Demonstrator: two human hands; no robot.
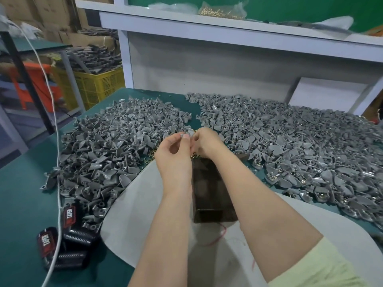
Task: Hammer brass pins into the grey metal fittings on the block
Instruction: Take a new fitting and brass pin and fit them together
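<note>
My left hand (176,149) pinches a small grey metal fitting (187,134) between thumb and forefinger, above the far end of the dark block (209,193). My right hand (206,145) meets it at the same fitting, fingers curled; what it holds is hidden. A few loose brass pins (193,156) lie just beyond the block, between my hands. The block stands on a white sheet (141,204) between my forearms. No hammer is in view.
Two big heaps of grey fittings cover the green table, one left (116,146) and one right (300,150). Black clips labelled TAPER (68,241) and a white cable (56,141) lie at the left. A bag of brass pins (219,12) sits on the shelf.
</note>
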